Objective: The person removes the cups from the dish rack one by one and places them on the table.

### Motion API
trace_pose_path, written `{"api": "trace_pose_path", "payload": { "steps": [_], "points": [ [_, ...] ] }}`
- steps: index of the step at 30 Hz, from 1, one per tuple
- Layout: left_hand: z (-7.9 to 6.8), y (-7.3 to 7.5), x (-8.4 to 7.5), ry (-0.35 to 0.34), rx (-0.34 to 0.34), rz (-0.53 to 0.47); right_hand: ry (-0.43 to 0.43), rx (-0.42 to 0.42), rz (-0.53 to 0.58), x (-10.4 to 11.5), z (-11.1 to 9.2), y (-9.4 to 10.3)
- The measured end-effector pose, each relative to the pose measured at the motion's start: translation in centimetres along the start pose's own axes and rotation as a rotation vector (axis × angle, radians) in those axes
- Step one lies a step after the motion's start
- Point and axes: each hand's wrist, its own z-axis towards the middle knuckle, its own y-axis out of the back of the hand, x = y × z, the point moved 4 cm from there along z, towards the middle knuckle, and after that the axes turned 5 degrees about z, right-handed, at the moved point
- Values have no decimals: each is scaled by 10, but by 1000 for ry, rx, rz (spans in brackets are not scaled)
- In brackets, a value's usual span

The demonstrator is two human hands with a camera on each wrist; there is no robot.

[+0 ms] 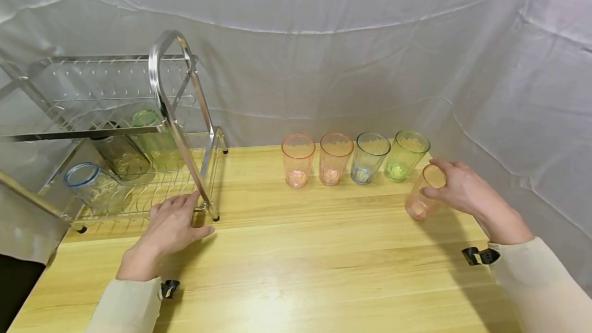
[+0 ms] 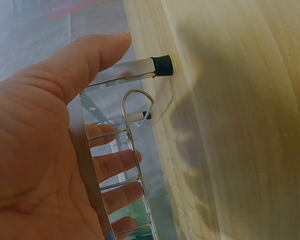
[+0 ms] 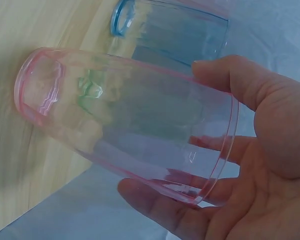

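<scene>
1. Toward the table's (image 1: 300, 266) back-left corner, a rack (image 1: 154, 76) holds three glasses (image 1: 99, 189).
2. Your left hand (image 1: 171, 222) hooks its fingers over the rack's near edge, thumb spread apart.
3. Four tumblers (image 1: 335, 163) line the back edge.
4. Near the right edge, your right hand (image 1: 462, 184), partly closed, grips an orange-pink glass (image 1: 418, 203) around its rim. The step appears to be grasping; the next move likely calls for a firm hold, clear of the green tumbler (image 1: 407, 157).
</scene>
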Motion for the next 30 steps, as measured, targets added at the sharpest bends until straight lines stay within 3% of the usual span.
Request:
{"api": "trace_pose_path", "payload": {
  "steps": [13,30],
  "points": [
    [-2,0,1,6,11,0,52,19,28,1,0,-2],
    [1,1,0,5,17,-2,60,18,55,1,0,-2]
  ]
}}
